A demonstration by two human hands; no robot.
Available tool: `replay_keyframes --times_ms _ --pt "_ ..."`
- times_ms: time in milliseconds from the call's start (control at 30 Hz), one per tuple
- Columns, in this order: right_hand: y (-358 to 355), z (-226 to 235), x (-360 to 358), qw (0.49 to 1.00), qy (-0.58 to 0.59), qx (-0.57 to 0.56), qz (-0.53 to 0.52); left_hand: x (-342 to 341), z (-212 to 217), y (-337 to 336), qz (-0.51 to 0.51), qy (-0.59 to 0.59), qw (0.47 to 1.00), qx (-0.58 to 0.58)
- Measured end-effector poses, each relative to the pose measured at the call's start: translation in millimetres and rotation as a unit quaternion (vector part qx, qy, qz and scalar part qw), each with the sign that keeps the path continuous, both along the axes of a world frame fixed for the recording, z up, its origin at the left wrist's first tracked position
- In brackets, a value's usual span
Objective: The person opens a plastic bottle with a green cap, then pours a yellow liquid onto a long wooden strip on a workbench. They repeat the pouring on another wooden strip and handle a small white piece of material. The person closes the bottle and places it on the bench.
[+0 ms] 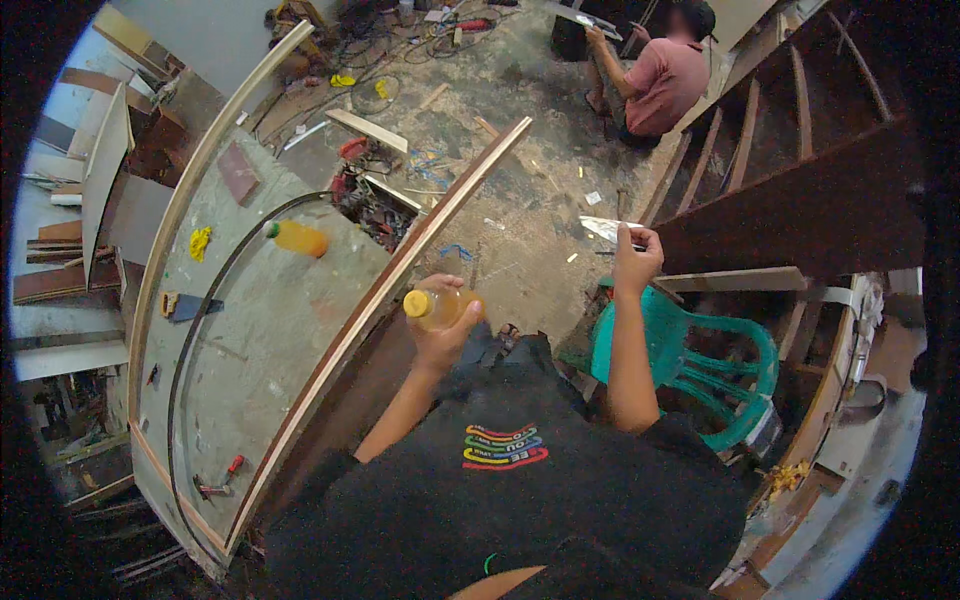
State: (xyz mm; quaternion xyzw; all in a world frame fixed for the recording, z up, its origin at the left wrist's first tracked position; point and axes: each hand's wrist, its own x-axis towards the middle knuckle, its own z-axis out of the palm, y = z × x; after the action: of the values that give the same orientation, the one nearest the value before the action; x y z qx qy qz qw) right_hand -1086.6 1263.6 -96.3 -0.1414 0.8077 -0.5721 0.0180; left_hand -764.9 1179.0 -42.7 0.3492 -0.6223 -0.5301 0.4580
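My left hand (pixel 438 340) is closed round a clear plastic bottle (pixel 448 310) with a yellow cap and yellowish liquid inside. It is tilted, cap toward the workbench, in front of my chest. Raised to the right, my right hand (pixel 637 262) has its fingers pinched on a pale, shiny, pointed piece (pixel 603 229), perhaps paper or plastic film; its exact kind is unclear. A thin brown stick-like shape (pixel 622 203) shows just above those fingers. Left of me is a workbench (pixel 310 340) with a long curved wooden edge. On its top stands another bottle (pixel 300 239), orange with a green cap.
A handsaw (pixel 188 306), a yellow cloth-like bundle (pixel 200 243), a red-handled tool (pixel 235 464) and a black curved strip (pixel 207 300) lie on the workbench. A green plastic chair (pixel 730 372) stands right. Another person (pixel 665 85) crouches ahead; cables (pixel 400 50) and scraps litter the floor.
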Motion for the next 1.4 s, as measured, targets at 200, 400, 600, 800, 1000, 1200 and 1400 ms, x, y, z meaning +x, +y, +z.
replay_keyframes --times_ms 200,400,600,800,1000,1200,1400 --pt "-41.7 14.0 -77.4 0.964 0.239 0.119 0.016 -99.4 -16.5 -80.6 -0.036 -0.008 0.998 0.049" --pt "-120.9 53.7 -146.7 0.975 0.2 0.035 0.089 -197.9 -3.3 -169.7 -0.001 -0.024 0.995 -0.099" --pt "-219.3 36.3 -219.4 0.956 -0.2 -0.164 0.139 -264.4 9.7 -238.0 -0.001 -0.021 1.0 0.011" --pt "-333.2 -0.9 -300.1 0.809 -0.483 -0.19 0.276 -316.7 0.6 -302.6 0.096 -0.036 0.994 0.035" --pt "-482.0 -4.1 -385.6 0.731 -0.602 -0.106 0.303 -387.7 11.8 -363.8 0.268 -0.07 0.96 0.045" --pt "-576.0 38.2 -419.1 0.685 -0.579 -0.065 0.438 -449.2 26.9 -396.6 0.329 -0.034 0.943 0.034" --pt "-664.8 57.9 -353.0 0.649 -0.55 0.014 0.526 -439.2 22.0 -441.3 0.377 -0.01 0.924 0.068"
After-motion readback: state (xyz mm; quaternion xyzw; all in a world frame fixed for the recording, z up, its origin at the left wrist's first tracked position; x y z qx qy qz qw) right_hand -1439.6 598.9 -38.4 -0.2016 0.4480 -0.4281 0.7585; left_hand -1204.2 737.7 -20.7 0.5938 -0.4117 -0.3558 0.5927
